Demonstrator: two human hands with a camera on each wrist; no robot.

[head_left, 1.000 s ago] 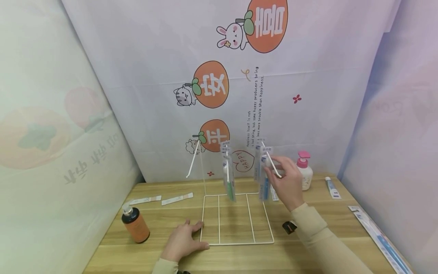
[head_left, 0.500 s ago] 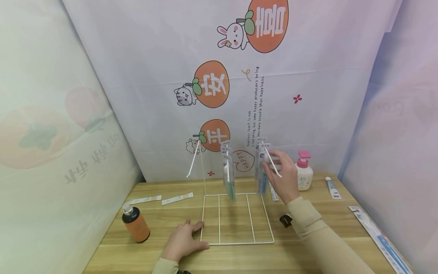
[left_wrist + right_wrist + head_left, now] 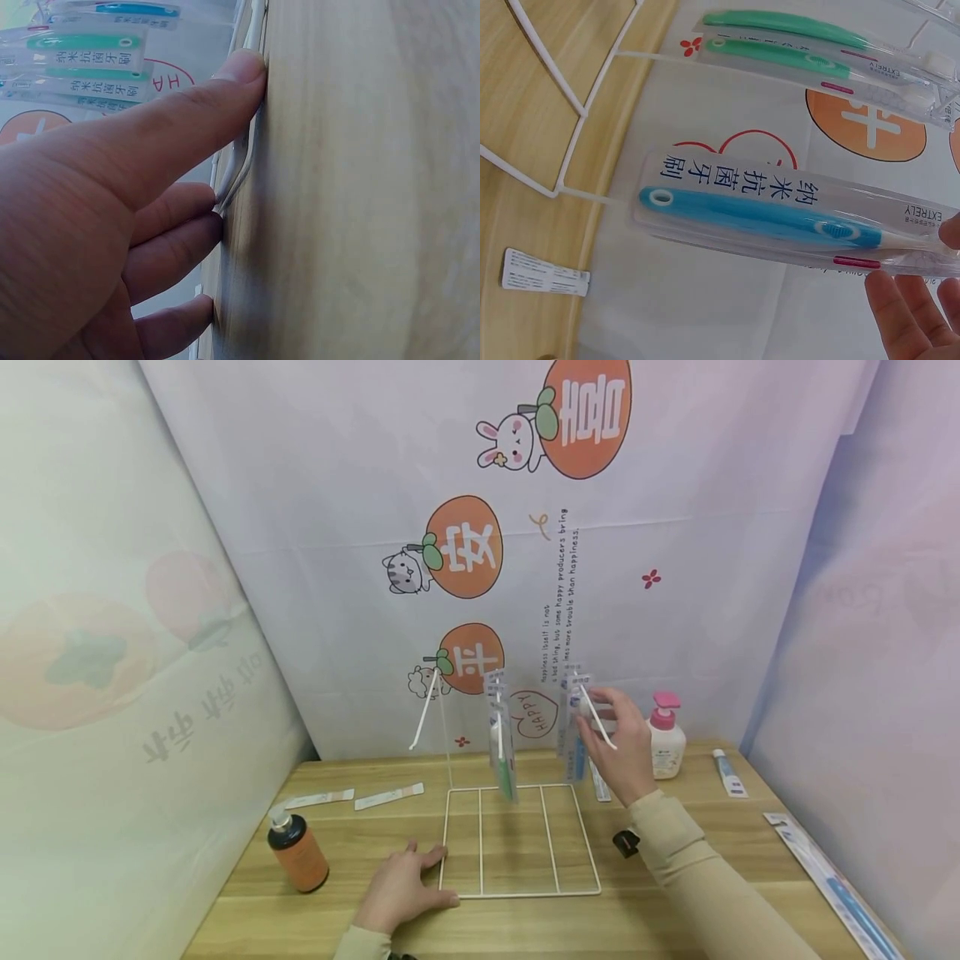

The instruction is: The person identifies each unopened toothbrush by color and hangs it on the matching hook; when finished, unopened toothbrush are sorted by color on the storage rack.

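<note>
A white wire rack (image 3: 517, 891) stands on the wooden table (image 3: 525, 927), with its base flat and three hooks raised at the back. My right hand (image 3: 618, 743) pinches the top of a packaged blue toothbrush (image 3: 576, 739) (image 3: 780, 217) at the rack's right hook (image 3: 597, 720). Its fingers (image 3: 904, 315) show below the pack's head end. Green toothbrush packs (image 3: 501, 743) (image 3: 817, 45) hang from the middle hook. The left hook (image 3: 423, 710) is bare. My left hand (image 3: 405, 885) lies flat on the table, its thumb (image 3: 225, 97) against the base wire (image 3: 247, 150).
An orange pump bottle (image 3: 297, 852) stands front left, with two flat paper strips (image 3: 390, 794) behind it. At the back right are a white bottle with a pink pump (image 3: 666, 735) and a small tube (image 3: 727, 771). A long toothbrush pack (image 3: 832, 885) lies at the right edge.
My right hand has carried the blue toothbrush pack a little up and back along the right hook. The left hand has stayed put.
</note>
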